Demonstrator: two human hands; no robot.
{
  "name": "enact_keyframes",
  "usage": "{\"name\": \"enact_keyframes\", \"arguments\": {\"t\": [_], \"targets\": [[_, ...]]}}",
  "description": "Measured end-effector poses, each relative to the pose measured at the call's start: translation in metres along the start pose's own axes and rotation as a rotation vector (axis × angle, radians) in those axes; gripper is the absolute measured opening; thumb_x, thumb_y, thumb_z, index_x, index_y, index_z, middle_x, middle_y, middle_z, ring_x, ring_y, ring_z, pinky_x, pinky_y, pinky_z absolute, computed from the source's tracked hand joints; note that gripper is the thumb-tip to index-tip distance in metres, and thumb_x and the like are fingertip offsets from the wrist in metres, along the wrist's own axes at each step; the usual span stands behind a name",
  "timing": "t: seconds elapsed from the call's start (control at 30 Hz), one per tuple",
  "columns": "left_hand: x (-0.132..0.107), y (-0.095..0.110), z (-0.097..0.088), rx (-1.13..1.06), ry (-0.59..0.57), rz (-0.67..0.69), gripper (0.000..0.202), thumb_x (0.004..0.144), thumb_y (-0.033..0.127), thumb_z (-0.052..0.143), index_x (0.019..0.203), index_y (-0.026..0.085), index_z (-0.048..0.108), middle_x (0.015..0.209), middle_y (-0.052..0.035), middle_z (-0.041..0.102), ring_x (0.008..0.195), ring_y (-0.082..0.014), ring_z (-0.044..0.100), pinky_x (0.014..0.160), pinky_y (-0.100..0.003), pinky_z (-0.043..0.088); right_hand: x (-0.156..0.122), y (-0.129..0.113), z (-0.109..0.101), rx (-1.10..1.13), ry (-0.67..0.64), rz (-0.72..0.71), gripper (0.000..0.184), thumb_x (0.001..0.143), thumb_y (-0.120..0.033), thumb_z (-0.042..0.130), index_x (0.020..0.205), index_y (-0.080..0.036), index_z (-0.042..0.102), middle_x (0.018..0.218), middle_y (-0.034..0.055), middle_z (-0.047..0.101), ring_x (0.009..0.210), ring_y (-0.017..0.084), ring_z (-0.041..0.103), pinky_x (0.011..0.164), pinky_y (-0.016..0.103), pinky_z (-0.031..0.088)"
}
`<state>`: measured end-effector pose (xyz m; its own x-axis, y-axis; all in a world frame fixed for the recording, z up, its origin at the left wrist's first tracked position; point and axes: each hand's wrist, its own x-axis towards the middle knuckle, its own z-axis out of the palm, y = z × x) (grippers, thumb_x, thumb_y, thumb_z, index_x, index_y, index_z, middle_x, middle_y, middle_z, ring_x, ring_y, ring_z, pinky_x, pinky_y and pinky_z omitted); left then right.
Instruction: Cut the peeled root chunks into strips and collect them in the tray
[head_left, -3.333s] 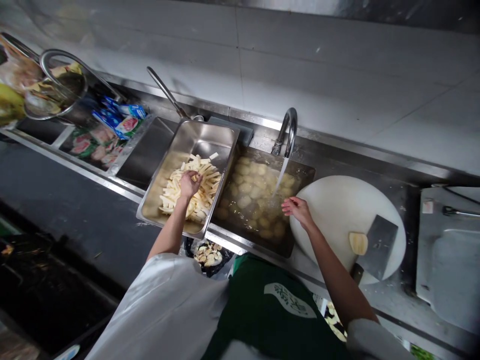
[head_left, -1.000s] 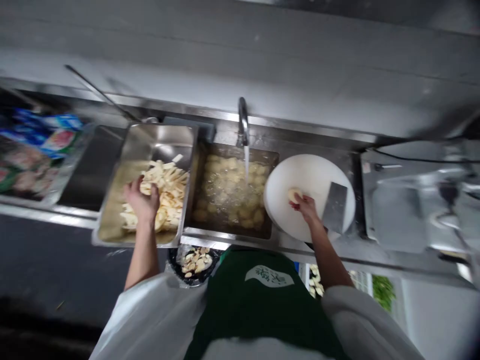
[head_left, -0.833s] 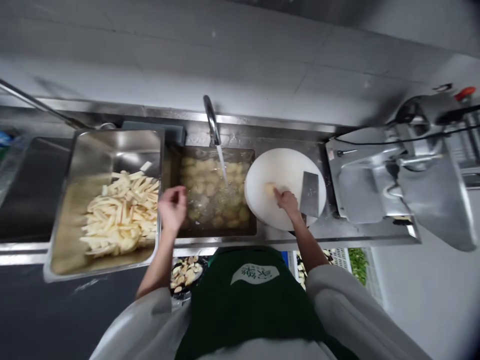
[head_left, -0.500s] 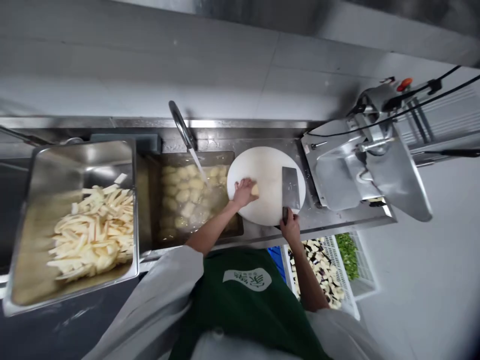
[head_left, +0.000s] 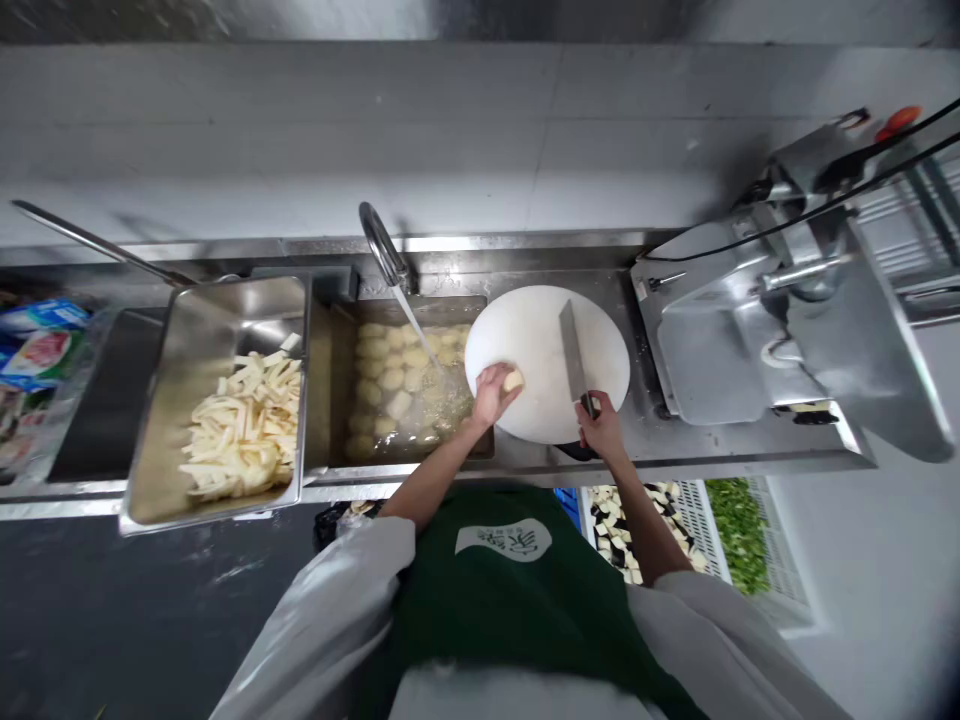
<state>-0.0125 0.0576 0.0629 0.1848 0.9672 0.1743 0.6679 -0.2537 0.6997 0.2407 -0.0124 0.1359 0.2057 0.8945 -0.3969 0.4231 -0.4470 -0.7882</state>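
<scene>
A peeled potato (head_left: 513, 380) is gripped in my left hand (head_left: 492, 394) at the left side of a round white cutting board (head_left: 536, 330). My right hand (head_left: 601, 428) is closed round the handle of a cleaver (head_left: 573, 350), whose blade stands tilted over the right half of the board, apart from the potato. Left of the board, several peeled potatoes (head_left: 391, 379) lie under water in the sink (head_left: 330, 400). A stream runs into it from the curved faucet (head_left: 380, 245).
A deep steel pan (head_left: 161, 440) with pale cut strips (head_left: 244, 430) stands at the left. A metal slicer (head_left: 712, 370) is right of the board. Below the counter are crates of eggplant pieces (head_left: 611, 520) and chopped greens (head_left: 739, 530).
The cleaver has turned from lying nearly flat to standing more on edge, its tip angled left. My left hand keeps the potato on the board's left side. The view has shifted.
</scene>
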Motion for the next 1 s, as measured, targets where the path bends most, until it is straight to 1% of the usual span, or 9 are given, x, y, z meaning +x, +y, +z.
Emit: {"name": "enact_keyframes", "arguments": {"t": [0.03,0.1,0.2,0.3,0.43,0.53,0.67,0.83,1.0], "targets": [[0.000,-0.004,0.001,-0.022,0.076,0.001,0.027,0.094,0.033,0.065,0.118,0.020,0.066,0.124,-0.0118,0.061,0.119,-0.0262,0.054,0.106,-0.044,0.044,0.003,-0.004,0.000,-0.049,-0.035,-0.019,0.050,0.091,-0.048,0.050,0.133,-0.022,0.044,0.063,-0.0066,0.056,0.042,0.016,0.053,0.051,0.028,0.047],[0.000,-0.012,0.002,-0.045,0.171,0.024,0.015,0.098,0.029,0.058,0.105,0.021,0.069,0.112,-0.0092,0.062,0.110,-0.0238,0.056,0.100,-0.041,0.049,0.010,-0.016,0.002,-0.268,-0.052,-0.032,0.040,0.093,-0.039,0.049,0.129,-0.021,0.046,0.067,-0.0038,0.061,0.052,0.018,0.060,0.062,0.029,0.050],[0.002,-0.019,0.003,-0.046,0.189,0.127,0.018,0.101,0.027,0.052,0.098,0.021,0.069,0.102,-0.0078,0.062,0.103,-0.0227,0.056,0.094,-0.040,0.051,0.014,-0.043,0.008,-0.644,0.009,-0.013,0.030,0.098,-0.029,0.047,0.124,-0.016,0.050,0.085,0.0084,0.070,0.078,0.024,0.069,0.080,0.034,0.050],[0.008,-0.019,0.005,-0.017,0.180,0.198,0.021,0.102,0.026,0.047,0.099,0.019,0.067,0.098,-0.0083,0.061,0.099,-0.0226,0.054,0.092,-0.040,0.051,0.005,-0.070,0.024,-0.853,-0.006,-0.059,0.030,0.105,-0.030,0.035,0.125,-0.013,0.050,0.099,0.0176,0.072,0.093,0.028,0.070,0.084,0.035,0.048],[0.018,-0.018,0.010,0.042,0.030,0.303,0.024,0.102,0.024,0.044,0.093,0.017,0.065,0.097,-0.0096,0.060,0.097,-0.0232,0.053,0.091,-0.042,0.050,-0.022,-0.089,0.046,-0.928,-0.154,-0.153,0.033,0.107,-0.029,0.028,0.124,-0.013,0.051,0.097,0.0174,0.073,0.092,0.029,0.072,0.079,0.034,0.047],[0.022,-0.021,0.014,0.053,-0.074,0.347,0.027,0.102,0.022,0.041,0.087,0.017,0.064,0.095,-0.0099,0.059,0.095,-0.0233,0.053,0.089,-0.042,0.050,-0.033,-0.093,0.054,-0.949,-0.222,-0.154,0.032,0.107,-0.028,0.028,0.124,-0.013,0.051,0.097,0.0168,0.073,0.092,0.027,0.072,0.080,0.033,0.047],[0.023,-0.025,0.015,0.023,-0.098,0.352,0.029,0.103,0.022,0.038,0.091,0.016,0.064,0.098,-0.0108,0.061,0.096,-0.0231,0.053,0.091,-0.042,0.050,-0.024,-0.091,0.060,-0.951,-0.259,-0.132,0.033,0.107,-0.028,0.029,0.126,-0.012,0.051,0.098,0.0164,0.073,0.094,0.027,0.072,0.082,0.033,0.047],[0.020,-0.031,0.006,-0.039,-0.138,0.391,0.029,0.105,0.023,0.037,0.100,0.017,0.066,0.106,-0.0105,0.063,0.100,-0.0221,0.056,0.092,-0.041,0.052,-0.005,-0.091,0.077,-0.959,-0.262,-0.091,0.036,0.107,-0.026,0.028,0.132,-0.010,0.048,0.104,0.0171,0.074,0.098,0.028,0.072,0.083,0.033,0.048],[0.014,-0.036,0.005,-0.018,-0.113,0.391,0.030,0.104,0.023,0.037,0.101,0.017,0.066,0.105,-0.0115,0.062,0.102,-0.0230,0.056,0.093,-0.041,0.053,-0.013,-0.095,0.075,-0.998,-0.260,-0.107,0.039,0.108,-0.029,0.025,0.132,-0.010,0.049,0.102,0.0174,0.074,0.095,0.027,0.072,0.084,0.034,0.049]]}}
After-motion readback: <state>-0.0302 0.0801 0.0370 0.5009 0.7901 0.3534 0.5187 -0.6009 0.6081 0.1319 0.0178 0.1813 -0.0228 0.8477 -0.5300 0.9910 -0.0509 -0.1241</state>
